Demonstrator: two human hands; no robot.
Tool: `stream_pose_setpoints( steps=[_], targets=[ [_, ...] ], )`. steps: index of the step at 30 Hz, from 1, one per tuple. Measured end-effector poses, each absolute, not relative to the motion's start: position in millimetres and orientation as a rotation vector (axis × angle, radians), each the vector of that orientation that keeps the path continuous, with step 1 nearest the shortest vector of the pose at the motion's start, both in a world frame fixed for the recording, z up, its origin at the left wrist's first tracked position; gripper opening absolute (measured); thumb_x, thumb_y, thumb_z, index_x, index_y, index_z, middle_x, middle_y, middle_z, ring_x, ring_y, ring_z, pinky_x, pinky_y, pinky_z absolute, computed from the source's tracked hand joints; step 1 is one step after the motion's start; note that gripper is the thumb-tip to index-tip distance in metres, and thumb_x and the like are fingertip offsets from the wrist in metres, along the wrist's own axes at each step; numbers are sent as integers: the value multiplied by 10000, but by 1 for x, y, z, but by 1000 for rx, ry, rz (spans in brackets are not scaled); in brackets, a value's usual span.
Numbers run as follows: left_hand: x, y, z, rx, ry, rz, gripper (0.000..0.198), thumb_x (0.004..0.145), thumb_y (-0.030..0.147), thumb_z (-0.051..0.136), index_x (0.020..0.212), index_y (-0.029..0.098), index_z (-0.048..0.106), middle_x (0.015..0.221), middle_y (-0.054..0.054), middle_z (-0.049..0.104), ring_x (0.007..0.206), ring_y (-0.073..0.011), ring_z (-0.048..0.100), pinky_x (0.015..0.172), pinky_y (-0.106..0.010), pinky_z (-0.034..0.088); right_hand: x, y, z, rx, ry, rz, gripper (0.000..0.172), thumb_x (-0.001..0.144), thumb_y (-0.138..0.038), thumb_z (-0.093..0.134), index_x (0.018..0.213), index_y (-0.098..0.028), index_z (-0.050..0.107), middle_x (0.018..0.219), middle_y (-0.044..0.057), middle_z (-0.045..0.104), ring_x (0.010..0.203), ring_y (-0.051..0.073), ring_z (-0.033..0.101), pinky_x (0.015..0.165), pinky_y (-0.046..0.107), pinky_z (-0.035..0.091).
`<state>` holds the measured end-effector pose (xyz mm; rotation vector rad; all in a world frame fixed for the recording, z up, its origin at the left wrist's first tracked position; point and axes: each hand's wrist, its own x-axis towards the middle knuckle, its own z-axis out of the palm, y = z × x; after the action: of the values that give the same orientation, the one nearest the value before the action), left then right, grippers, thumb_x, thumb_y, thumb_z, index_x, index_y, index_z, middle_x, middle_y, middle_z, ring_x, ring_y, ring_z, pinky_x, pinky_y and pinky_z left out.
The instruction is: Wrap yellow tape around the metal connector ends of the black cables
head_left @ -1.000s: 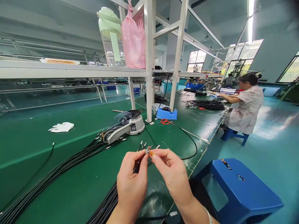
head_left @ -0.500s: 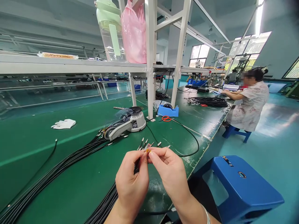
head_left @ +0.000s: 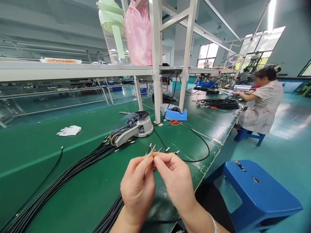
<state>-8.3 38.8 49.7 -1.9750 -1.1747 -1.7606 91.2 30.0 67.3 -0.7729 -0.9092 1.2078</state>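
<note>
**Head view: small metal terminal pinched above a green counter**

Left hand, bare: grip closed, fingertips meeting the right hand's at the piece.
Right hand, bare: grip likewise closed on the same piece.

The small metal terminal, with an orange tip showing, sits between both sets of fingertips, above the counter. Its exact form is too small to tell.

Nearby stock:
- Loose silver wire ends, just beyond the hands
- Thick bundle of black cables, fanning across the counter to the left
- Grey-and-white electric tape dispenser, at the bundle's far end
- Orange-handled scissors, beside a blue tape holder
- White cloth glove, lying on the counter
- Blue plastic stool, right of the counter
- Seated co-worker, further along, beside a coil of black cable

Risk: held only at the fingertips, the tiny terminal could drop among the loose wire ends if the pinch slackens. A snag on nearby cables could also jerk it out of line.
</note>
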Motion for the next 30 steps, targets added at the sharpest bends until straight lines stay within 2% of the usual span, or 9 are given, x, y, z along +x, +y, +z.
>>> stream_pose_setpoints(
  steps=[12,17,21,26,30],
  targets=[
    [-5,37,53,-1975,-1304,-1797,211,801,54,602,962,186,640,852,1,643,718,-67,583,666,-173,472,91,33,67,-745,-897,1213,94,753,-249,687,802,-168,690,893,43,737,865,166,685,822,270,551],
    [-6,41,50,-1943,-1442,-1774,199,825,127,592,1011,193,620,890,-11,665,738,-94,610,681,-200,492,93,37,60,-740,-925,1230,175,786,-309,658,865,-153,674,892,70,735,854,197,687,831,342,555],
    [-6,44,46,-2003,-1582,-1764,129,838,179,586,963,199,612,867,-8,661,720,-103,619,646,-207,499,97,39,49,-793,-969,1201,259,829,-365,601,950,-143,655,950,98,719,860,204,682,824,367,559],
    [-4,44,47,-2044,-1431,-1785,93,840,135,574,901,195,613,821,-1,623,700,-87,583,616,-187,484,109,39,49,-885,-967,1173,376,834,-428,574,1089,-152,574,993,104,688,756,164,668,727,330,569],
    [-3,43,47,-2032,-1373,-1760,125,828,108,586,926,180,612,827,-10,611,704,-85,566,613,-185,478,111,41,60,-948,-1057,1164,380,793,-470,607,1007,-158,565,889,64,655,710,142,628,691,303,548]
  ],
)
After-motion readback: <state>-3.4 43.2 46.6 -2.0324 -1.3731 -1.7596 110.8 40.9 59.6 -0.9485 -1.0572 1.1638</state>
